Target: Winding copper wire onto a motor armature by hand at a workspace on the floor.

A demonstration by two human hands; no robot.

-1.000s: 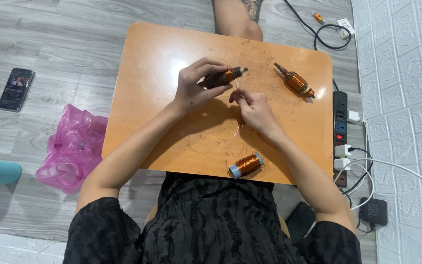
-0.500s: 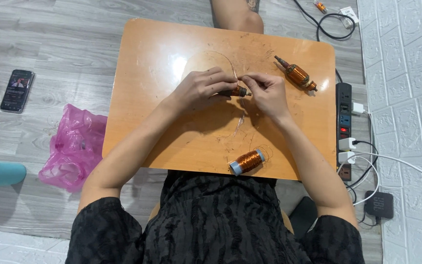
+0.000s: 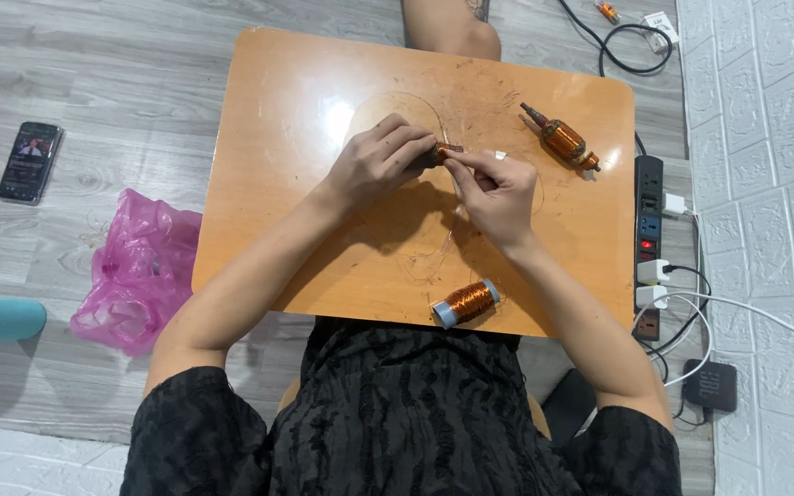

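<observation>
Gripping a small copper-wound armature (image 3: 446, 151) above the middle of the counter (image 3: 268, 193), left hand (image 3: 377, 165) closed around its near end, fingers curled over it. Meeting it from the other side, right hand (image 3: 498, 191) pinched shut on the armature's tip and on a thin strand of wire (image 3: 449, 241), barely visible. Compared with a second ago, hands drawn together and shifted toward the counter's centre; armature then held up in the left hand alone, right fingers a little apart from it. Now clamped between both hands, hinting at fine work on the winding rather than mere carrying. Trailing from the pinch toward the counter's near edge, that strand, looping faintly over the wood. Lying at the near edge, a spool of copper wire (image 3: 467, 302). Resting toward the counter's far right corner, a second armature (image 3: 562, 140), untouched. Beyond the counter's right side, a power strip (image 3: 648, 230) with plugs; off its left side on the floor, a pink plastic bag (image 3: 135, 271) and a phone (image 3: 29, 161).
</observation>
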